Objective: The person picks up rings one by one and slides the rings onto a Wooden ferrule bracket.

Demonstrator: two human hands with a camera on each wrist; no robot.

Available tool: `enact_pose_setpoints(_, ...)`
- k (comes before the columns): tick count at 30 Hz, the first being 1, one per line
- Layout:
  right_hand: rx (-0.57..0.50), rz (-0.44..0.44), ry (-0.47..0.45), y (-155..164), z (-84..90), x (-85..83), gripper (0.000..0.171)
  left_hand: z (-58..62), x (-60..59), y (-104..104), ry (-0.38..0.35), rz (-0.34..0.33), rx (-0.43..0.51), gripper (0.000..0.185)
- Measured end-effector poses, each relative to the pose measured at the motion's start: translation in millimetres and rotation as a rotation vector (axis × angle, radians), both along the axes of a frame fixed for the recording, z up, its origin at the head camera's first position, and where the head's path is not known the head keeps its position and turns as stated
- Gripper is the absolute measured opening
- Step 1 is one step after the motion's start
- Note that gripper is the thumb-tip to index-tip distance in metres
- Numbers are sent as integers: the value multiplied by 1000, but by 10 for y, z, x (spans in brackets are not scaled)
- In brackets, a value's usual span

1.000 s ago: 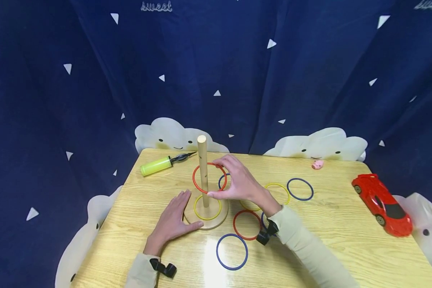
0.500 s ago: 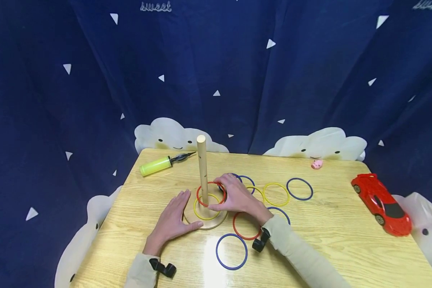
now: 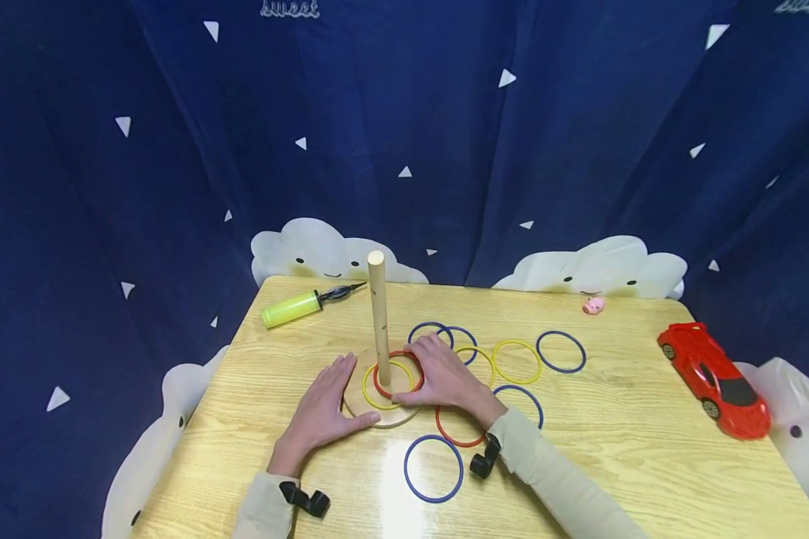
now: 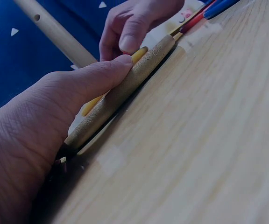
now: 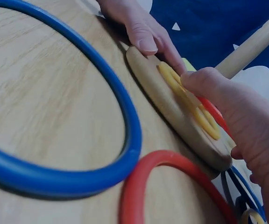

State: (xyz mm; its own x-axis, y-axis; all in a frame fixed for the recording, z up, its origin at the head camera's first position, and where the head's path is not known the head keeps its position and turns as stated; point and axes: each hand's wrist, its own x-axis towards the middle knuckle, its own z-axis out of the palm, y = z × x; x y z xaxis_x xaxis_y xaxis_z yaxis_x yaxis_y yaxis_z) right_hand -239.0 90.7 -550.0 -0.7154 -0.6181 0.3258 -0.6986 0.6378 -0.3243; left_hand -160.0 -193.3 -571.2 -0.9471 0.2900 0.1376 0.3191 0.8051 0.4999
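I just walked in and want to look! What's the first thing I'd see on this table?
In the middle stands a tall wooden peg on a round base, with a red ring and a yellow ring around it. The left hand presses the base's edge while the right hand rests on the red ring. A bright red toy car sits at the table's right edge.

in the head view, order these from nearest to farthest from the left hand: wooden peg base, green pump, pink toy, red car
From the left hand:
1. wooden peg base, touching it, just right.
2. green pump, at the far left edge.
3. pink toy, far right of centre.
4. red car, right edge.
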Motion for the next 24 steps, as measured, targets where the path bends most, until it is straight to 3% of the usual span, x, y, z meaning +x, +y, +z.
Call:
enact_pose_setpoints(14,2,-44,-25,121,-22,152,92,3,-9,4,-6,0,-5,122)
enact_pose_setpoints(24,-119,-51,-11,365,-47,591,82,-9,-6,-1,-2,-2,-5,123)
